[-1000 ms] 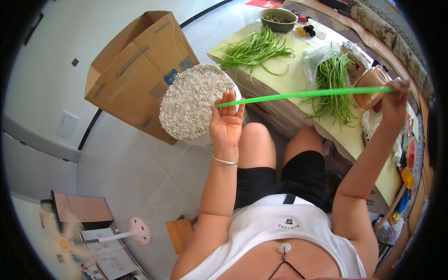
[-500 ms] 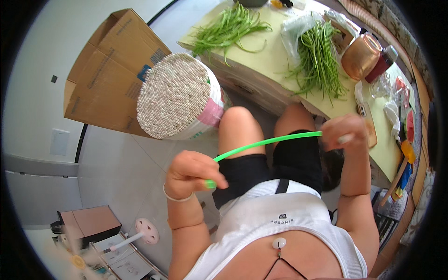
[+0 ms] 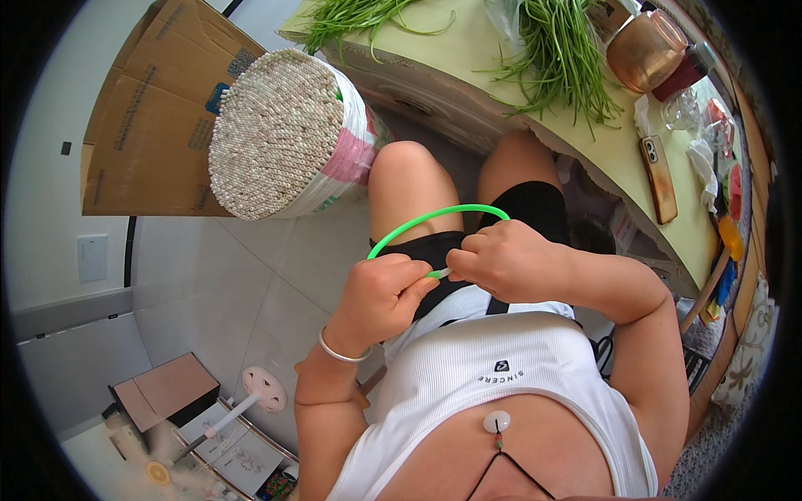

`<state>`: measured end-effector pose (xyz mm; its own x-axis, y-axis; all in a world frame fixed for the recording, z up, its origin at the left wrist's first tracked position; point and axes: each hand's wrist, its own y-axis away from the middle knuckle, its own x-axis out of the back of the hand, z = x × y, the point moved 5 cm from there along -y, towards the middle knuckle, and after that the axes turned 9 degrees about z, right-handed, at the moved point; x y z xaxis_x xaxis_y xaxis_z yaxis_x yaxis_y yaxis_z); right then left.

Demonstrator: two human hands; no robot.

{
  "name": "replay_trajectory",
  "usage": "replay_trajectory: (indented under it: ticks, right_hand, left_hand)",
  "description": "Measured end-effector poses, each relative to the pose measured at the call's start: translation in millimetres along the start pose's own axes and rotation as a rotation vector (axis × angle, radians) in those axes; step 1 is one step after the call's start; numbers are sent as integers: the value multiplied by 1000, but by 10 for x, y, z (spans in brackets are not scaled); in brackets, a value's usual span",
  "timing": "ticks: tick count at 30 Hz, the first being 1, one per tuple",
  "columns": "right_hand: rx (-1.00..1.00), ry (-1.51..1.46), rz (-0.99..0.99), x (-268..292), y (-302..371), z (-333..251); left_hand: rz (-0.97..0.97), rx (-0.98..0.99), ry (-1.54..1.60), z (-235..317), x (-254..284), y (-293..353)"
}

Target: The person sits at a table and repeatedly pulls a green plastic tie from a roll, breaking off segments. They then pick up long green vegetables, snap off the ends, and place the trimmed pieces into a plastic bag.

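A thin bright green flexible stick is bent into a loop over my lap. My left hand pinches one end of it and my right hand pinches the other. The two ends meet between my fingers, close to my chest. A big round bundle of pale stick ends, wrapped in pink and white plastic, stands on the floor just left of my left knee.
A pale yellow table ahead carries several bunches of green stalks, a copper pot, a phone and a glass. A cardboard box lies behind the bundle. A small fan and boxes sit lower left.
The green stick was held straight out at arm's length, then bowed. Now both hands have drawn in to my lap and brought its ends together into a loop.
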<state>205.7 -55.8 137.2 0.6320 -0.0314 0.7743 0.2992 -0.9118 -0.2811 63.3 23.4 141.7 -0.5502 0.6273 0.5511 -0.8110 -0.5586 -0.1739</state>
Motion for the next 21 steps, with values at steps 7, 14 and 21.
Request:
replay_trajectory:
  ticks: [7,14,21]
  right_hand:
    - [-39,44,-78,-97,-22,57]
    - [93,-103,134,-70,-40,283]
    - [81,-33,-17,-149,-47,249]
  left_hand:
    - [3,-64,-117,-57,-117,-47]
    - [95,-88,-29,-100,-46,-80]
    - [7,-96,-126,-159,-144,-79]
